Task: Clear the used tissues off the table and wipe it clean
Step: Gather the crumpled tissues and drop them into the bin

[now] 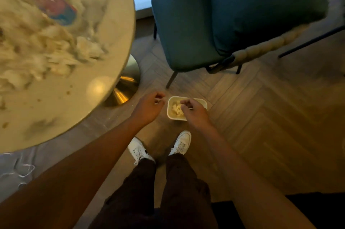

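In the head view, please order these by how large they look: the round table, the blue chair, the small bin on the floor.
1. Round table and blue chair: alike; the table is cut off and nearer, so unranked.
2. Small bin: clearly smallest.

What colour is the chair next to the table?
The chair is dark teal, with thin dark legs; it shows in the head view.

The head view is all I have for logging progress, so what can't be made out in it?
- Tissue pile on the table: motion-blurred, cut off by the left edge, uncountable.
- Red-blue item: too blurred to identify.
- Bin: partly hidden by the right hand.
- Left hand: any scrap pinched is too small to confirm.
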Available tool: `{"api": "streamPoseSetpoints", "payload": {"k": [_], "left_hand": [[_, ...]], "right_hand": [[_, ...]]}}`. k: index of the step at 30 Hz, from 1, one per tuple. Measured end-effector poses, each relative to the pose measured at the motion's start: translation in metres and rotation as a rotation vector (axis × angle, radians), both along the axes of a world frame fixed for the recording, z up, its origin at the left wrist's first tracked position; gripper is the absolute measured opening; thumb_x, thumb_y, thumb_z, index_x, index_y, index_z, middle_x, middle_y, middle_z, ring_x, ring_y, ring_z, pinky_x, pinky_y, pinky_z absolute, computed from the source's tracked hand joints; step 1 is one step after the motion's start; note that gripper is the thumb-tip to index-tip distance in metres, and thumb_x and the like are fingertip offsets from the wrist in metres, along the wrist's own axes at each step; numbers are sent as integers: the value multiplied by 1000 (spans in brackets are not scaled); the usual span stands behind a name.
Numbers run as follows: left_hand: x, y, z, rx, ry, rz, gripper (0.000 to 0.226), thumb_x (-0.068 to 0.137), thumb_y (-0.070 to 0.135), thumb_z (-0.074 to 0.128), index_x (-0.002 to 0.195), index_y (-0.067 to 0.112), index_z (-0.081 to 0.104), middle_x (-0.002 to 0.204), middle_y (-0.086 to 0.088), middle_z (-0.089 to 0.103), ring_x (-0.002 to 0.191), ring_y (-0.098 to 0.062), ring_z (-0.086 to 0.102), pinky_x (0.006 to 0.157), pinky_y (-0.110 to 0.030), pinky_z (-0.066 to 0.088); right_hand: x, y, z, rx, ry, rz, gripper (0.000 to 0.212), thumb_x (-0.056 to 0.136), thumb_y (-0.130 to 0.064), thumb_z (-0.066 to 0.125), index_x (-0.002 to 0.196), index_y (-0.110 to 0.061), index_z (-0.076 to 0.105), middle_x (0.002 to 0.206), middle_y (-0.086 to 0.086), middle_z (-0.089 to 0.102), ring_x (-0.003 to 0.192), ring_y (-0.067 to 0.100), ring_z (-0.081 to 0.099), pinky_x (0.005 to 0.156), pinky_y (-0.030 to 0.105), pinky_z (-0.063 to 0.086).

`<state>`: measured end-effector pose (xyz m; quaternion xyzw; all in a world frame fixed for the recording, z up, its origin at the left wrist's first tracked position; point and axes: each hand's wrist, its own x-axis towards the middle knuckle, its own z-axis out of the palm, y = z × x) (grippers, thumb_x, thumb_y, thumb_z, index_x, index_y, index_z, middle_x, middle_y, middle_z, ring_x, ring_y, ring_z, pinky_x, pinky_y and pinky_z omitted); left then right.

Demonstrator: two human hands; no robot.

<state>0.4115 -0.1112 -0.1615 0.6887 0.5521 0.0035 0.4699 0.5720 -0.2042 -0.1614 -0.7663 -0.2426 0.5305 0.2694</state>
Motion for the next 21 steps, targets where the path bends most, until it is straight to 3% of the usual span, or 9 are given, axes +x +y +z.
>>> {"api": "streamPoseSetpoints", "payload": {"k": [4, 7, 14, 17, 21], "left_hand": [[-26, 15, 74, 52, -52, 111, 20, 100, 26, 60, 119, 21, 64, 114, 8, 62, 103, -8, 61, 86, -24, 47], [-52, 25, 107, 130, -112, 172, 15, 97, 23, 63, 111, 22, 66, 112, 4, 67, 100, -12, 65, 88, -28, 51], [-124, 46, 136, 295, -108, 252, 12, 96, 25, 64, 108, 24, 66, 111, 5, 66, 90, -8, 64, 82, -31, 53], [-158, 70, 132, 436, -17, 188, 16, 95, 24, 64, 111, 23, 66, 111, 3, 65, 83, -10, 61, 78, -30, 51], [-174, 111, 125, 619, 89, -126, 34, 88, 17, 63, 122, 20, 63, 124, -3, 60, 103, -28, 63, 82, -43, 54]], "right_hand": [[-18, 15, 70, 75, -42, 106, 22, 103, -23, 56, 123, -24, 63, 118, -6, 62, 109, 13, 57, 93, 33, 49], [-32, 30, 104, 162, -47, 148, 23, 103, -20, 55, 123, -19, 64, 115, -2, 64, 105, 13, 58, 86, 25, 47], [-75, 81, 136, 198, -64, 303, 19, 100, -21, 58, 117, -26, 66, 112, -2, 68, 105, 18, 64, 87, 29, 51], [-95, 102, 140, 168, -59, 346, 19, 101, -23, 57, 117, -27, 65, 116, -1, 68, 105, 18, 64, 83, 29, 54], [-122, 121, 141, 191, -91, 282, 13, 101, -19, 58, 110, -24, 65, 106, -2, 68, 101, 18, 65, 87, 31, 51]]}}
